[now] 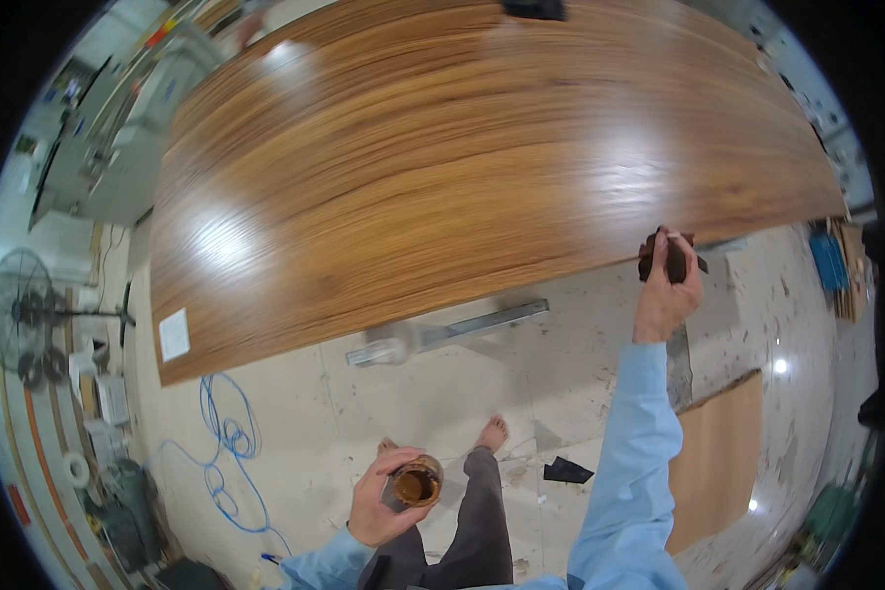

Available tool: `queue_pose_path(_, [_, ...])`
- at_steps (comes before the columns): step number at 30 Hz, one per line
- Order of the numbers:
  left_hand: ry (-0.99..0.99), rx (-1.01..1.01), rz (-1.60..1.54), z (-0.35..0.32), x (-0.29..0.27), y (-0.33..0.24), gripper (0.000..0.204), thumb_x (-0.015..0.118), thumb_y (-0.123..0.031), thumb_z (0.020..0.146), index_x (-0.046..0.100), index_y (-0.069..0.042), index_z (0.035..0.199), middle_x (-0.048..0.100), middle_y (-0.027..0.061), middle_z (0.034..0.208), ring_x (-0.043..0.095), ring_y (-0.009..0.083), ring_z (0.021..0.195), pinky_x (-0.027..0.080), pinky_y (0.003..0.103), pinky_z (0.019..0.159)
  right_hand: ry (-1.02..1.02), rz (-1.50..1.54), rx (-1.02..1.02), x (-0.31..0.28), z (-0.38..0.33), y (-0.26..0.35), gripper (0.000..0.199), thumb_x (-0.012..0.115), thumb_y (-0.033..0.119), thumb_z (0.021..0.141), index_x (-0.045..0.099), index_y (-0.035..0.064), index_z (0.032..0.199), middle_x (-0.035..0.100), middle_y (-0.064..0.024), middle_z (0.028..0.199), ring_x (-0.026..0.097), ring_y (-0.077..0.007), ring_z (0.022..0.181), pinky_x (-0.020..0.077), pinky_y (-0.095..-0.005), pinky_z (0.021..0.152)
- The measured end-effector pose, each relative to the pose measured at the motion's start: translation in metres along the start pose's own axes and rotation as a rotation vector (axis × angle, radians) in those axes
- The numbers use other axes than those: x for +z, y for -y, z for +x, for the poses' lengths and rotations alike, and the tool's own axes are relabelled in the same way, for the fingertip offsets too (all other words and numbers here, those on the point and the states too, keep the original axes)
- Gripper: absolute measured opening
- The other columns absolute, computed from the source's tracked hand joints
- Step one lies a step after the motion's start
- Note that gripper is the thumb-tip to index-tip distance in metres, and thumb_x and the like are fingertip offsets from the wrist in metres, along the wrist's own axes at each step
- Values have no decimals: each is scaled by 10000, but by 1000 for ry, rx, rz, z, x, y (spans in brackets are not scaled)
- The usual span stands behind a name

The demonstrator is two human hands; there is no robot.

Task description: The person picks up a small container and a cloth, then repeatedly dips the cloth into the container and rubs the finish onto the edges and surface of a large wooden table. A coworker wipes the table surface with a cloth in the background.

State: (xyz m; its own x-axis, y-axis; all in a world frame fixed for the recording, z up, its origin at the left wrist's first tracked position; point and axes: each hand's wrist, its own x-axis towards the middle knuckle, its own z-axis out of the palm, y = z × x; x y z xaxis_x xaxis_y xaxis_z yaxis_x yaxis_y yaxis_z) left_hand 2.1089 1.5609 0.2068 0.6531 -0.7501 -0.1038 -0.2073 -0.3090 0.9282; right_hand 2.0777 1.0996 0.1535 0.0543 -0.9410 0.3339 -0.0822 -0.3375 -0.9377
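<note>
My left hand point(376, 500) is wrapped round a small open jar point(417, 482) with brown liquid inside and brown smears on its rim. It is held low, in front of my legs. Over at the right, my right hand point(667, 300) grips a dark brown, stained cloth point(675, 262) at the near edge of a large wood-grain tabletop point(433, 187). The cloth appears to touch that edge, though the fingers partly cover the contact. The tabletop's glossy surface reflects several lights.
A white card point(174, 334) lies on the tabletop's near left corner, a black item point(534, 9) at its far edge. Below are a metal bar point(487, 323), a coiled blue hose point(231, 438), a black scrap point(567, 471) and a brown board point(720, 457). A fan point(29, 310) stands left.
</note>
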Motion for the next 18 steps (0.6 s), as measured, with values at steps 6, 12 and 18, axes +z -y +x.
queue_pose_path(6, [-114,-20,-82,-47,-53,31,696,936,-53,733,578,-51,1330,669,171,1348,663,307,1271,519,428,1110,227,-108,-203,73,-148,83,90,735,51,1017,731,21,1102,765,-44,1093,692,-150,1005,557,-300,926])
queue_pose_path(12, [-244,-72,-66,-111,-128,70,676,913,-39,726,603,-38,1327,671,149,1363,678,302,1233,543,397,1059,518,-13,-309,153,-312,148,225,761,-31,897,749,78,1094,767,-101,1122,731,-270,1042,585,-365,927])
queue_pose_path(18, [-356,-209,-28,-173,-190,109,686,912,-40,716,608,-31,1331,665,166,1324,677,274,1193,527,368,1030,962,500,-174,254,-490,245,240,773,-33,857,741,64,1075,760,-106,1050,730,-290,990,577,-368,881])
